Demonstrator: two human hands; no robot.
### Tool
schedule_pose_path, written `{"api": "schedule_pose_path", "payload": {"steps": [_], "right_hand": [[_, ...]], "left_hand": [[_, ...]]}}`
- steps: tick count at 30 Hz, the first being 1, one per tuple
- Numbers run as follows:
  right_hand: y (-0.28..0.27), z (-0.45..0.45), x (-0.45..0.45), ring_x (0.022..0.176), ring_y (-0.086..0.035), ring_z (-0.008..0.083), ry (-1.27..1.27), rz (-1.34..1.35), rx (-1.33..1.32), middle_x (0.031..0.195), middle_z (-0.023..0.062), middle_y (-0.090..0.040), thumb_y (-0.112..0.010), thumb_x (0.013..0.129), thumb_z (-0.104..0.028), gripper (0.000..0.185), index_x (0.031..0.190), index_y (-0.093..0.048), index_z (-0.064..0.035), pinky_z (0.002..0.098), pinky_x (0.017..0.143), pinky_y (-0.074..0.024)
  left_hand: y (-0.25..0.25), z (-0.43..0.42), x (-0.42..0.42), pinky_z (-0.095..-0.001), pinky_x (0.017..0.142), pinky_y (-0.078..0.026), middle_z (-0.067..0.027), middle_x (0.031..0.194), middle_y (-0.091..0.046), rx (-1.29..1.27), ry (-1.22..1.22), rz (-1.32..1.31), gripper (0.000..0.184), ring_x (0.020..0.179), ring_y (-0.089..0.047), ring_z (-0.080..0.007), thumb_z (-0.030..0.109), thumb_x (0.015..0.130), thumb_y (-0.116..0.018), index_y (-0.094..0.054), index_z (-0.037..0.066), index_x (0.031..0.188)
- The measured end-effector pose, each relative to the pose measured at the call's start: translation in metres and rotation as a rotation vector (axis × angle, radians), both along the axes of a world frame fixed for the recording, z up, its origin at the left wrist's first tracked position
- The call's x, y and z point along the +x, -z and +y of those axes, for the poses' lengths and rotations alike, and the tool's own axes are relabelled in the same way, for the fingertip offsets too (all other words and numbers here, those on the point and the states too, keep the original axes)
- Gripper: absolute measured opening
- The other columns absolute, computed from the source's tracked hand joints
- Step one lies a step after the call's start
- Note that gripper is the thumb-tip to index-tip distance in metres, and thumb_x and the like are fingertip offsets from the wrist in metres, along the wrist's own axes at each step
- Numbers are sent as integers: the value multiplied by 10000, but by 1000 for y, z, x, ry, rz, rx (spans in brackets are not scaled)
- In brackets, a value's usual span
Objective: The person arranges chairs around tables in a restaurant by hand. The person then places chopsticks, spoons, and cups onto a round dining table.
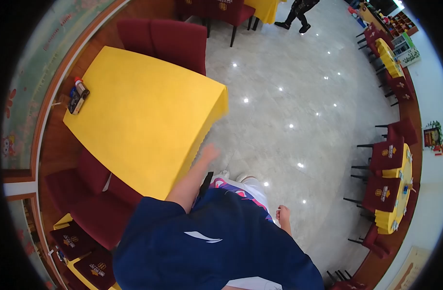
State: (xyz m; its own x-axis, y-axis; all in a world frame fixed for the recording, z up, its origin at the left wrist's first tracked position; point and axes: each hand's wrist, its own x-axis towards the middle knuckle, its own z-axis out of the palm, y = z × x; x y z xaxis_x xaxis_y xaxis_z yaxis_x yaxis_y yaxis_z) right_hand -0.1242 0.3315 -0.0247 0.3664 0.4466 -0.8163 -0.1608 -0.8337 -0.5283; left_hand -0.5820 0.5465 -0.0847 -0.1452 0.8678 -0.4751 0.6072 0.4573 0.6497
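Note:
Beside the near edge of a table with a yellow cloth (149, 101), my left hand (211, 153) hangs low, smeared by motion. I see nothing in it, and its fingers are too blurred to read. Over the tiled floor, close to my right side, my right hand (283, 212) is curled into a loose fist with nothing showing in it. Both arms hang from a dark blue shirt (216, 232). At the table's wall end sit a dark holder (76, 102) and a red-topped bottle (79, 83), well away from both hands.
Dark red chairs (178, 44) stand at the table's far side, and a dark red seat (98, 212) at its near side. Grey shiny floor (279, 96) stretches ahead. More yellow-clothed tables (400, 193) line the right wall. A person's legs (299, 13) are at the top.

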Motion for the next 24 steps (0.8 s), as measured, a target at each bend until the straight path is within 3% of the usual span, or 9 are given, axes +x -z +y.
{"api": "schedule_pose_path", "payload": {"steps": [1,2,4,6,10,13,16,18,24], "right_hand": [[2,8,3,370,-402,127,20,-17,-52,525,53,-472,-540,834,-180,141,841,-526,-39,265,327,-283],[12,15,6,370,-404,126,52,11,-79,525,56,-473,-543,829,-170,136,837,-529,-35,268,327,-284],[15,37,-5,370,-405,122,-87,-54,-76,526,58,-478,-541,831,-171,136,834,-535,-36,263,326,-280],[52,57,12,429,-480,173,-591,-218,162,521,81,-481,-531,833,-180,177,779,-558,-13,323,386,-372],[157,122,52,646,-606,266,-678,-307,148,592,158,-553,-521,813,-224,283,769,-601,44,420,655,-481],[155,223,81,628,-604,259,-940,-473,290,601,156,-570,-526,811,-237,285,777,-612,33,415,631,-481],[131,349,76,601,-601,247,-1266,-753,540,615,153,-596,-534,809,-256,289,789,-630,16,407,594,-480],[101,458,61,563,-593,224,-541,-128,103,605,127,-606,-553,809,-283,280,773,-641,-20,386,548,-474],[79,720,50,455,-507,159,-817,-341,218,532,52,-525,-545,823,-260,229,735,-592,-54,326,412,-393]], "left_hand": [[20,17,15,-408,957,-457,-227,1177,-619,72,48,-210,548,1085,-602,-335,266,801,-614,-544,6,1279],[3,30,22,-408,957,-457,-227,1177,-619,60,38,-205,548,1085,-602,-335,266,801,-614,-544,6,1279],[-55,48,30,-346,844,-494,-107,1150,-651,-190,264,-707,490,1016,-626,-206,281,875,-582,-522,74,1316],[-29,61,21,-337,811,-498,-98,1118,-656,-199,183,-621,480,980,-632,-195,286,886,-567,-514,82,1318],[2,67,-22,-343,690,-515,-108,970,-666,-290,-491,-516,362,834,-648,-197,269,885,-562,-575,57,1178],[15,73,-70,-347,624,-522,-117,878,-669,-458,-744,-448,280,775,-659,-218,267,870,-570,-614,49,1040],[-29,109,-76,-344,608,-522,-133,874,-666,-390,-843,-342,274,780,-661,-218,277,872,-573,-608,46,1016],[-54,153,-72,-346,607,-524,-135,877,-665,-291,-939,-387,295,782,-662,-217,287,876,-570,-607,37,1028],[-74,312,-27,-304,658,-536,-101,924,-664,-59,-759,-516,337,823,-662,-181,298,924,-564,-618,21,1107]]}}
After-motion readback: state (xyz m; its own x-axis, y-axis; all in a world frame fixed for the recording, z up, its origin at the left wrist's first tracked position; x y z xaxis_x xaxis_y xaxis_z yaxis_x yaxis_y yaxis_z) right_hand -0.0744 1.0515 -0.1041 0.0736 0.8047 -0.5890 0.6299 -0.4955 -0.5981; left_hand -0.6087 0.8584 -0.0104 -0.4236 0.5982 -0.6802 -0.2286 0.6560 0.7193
